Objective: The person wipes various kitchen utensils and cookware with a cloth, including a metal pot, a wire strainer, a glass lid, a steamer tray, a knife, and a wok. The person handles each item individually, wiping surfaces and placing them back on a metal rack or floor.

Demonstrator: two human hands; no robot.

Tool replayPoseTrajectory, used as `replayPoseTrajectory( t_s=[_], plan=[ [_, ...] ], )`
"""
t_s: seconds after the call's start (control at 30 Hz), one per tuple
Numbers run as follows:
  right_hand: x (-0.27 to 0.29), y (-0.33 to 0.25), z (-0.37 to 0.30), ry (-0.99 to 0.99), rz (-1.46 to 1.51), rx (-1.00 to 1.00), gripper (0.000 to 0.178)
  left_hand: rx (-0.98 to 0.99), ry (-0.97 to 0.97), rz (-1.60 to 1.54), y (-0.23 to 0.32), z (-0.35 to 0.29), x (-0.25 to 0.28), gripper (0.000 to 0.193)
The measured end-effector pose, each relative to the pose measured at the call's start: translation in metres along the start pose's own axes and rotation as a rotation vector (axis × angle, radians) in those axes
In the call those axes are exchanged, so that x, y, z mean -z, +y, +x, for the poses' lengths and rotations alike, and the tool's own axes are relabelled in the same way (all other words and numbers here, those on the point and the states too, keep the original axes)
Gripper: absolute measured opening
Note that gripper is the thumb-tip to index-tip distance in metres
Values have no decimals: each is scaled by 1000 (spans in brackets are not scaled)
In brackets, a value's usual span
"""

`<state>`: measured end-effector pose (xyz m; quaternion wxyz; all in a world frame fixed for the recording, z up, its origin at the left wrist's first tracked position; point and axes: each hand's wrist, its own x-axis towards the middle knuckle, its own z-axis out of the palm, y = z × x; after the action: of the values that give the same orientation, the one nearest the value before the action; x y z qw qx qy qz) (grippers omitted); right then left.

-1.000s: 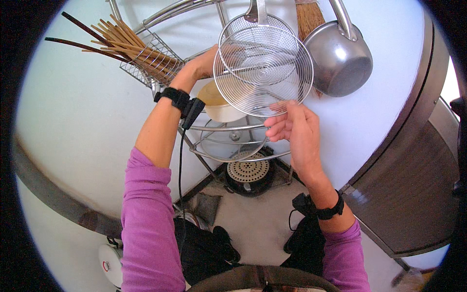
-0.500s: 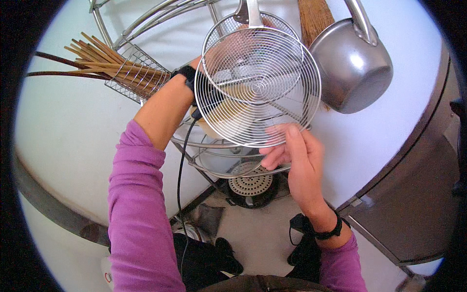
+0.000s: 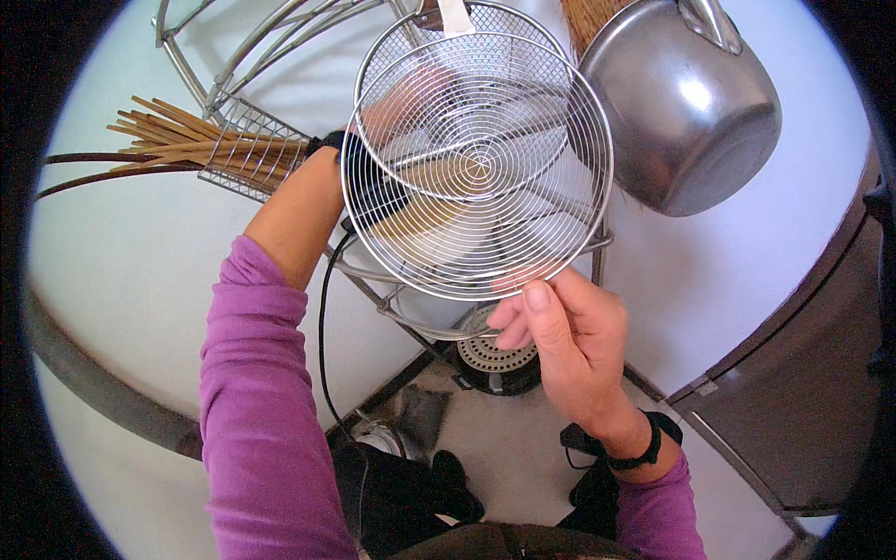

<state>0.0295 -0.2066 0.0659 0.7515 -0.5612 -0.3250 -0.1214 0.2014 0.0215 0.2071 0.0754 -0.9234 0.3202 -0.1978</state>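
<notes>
A round spiral-wire strainer (image 3: pixel 477 291) hangs at the centre, its handle going up out of view. My right hand (image 3: pixel 581 350) pinches its lower rim between thumb and fingers. Behind it hangs a finer mesh strainer (image 3: pixel 369 79), overlapping its upper part. My left hand (image 3: pixel 411 98) reaches behind both strainers; it shows only through the wires, so what its fingers do is hidden. A pale yellowish rounded thing (image 3: pixel 429 229), seen through the spiral, lies on the rack behind; its kind I cannot make out.
A steel pot (image 3: pixel 677 121) hangs at the right beside a straw brush (image 3: pixel 588 23). Left, a wire basket (image 3: pixel 247 149) holds chopsticks against the metal rack (image 3: pixel 210 89). Below, a dark pan with a perforated plate (image 3: pixel 495 359) rests low down. A brown cabinet (image 3: pixel 793 411) stands right.
My right hand has closed on the spiral strainer's rim. The strainers appear slightly lower and further left in view, while the pot looks larger and nearer. My left hand stays behind the mesh.
</notes>
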Motion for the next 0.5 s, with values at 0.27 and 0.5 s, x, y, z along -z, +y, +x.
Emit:
replayPoseTrajectory(
  t_s=[0.27,0.5],
  plan=[
    [0,0,-1,6,-58,29,27,58,13,232,-23,-20,6,17],
    [-9,-8,-13,16,-49,42,20,126,91,713,-31,-21,19,16]
  ],
)
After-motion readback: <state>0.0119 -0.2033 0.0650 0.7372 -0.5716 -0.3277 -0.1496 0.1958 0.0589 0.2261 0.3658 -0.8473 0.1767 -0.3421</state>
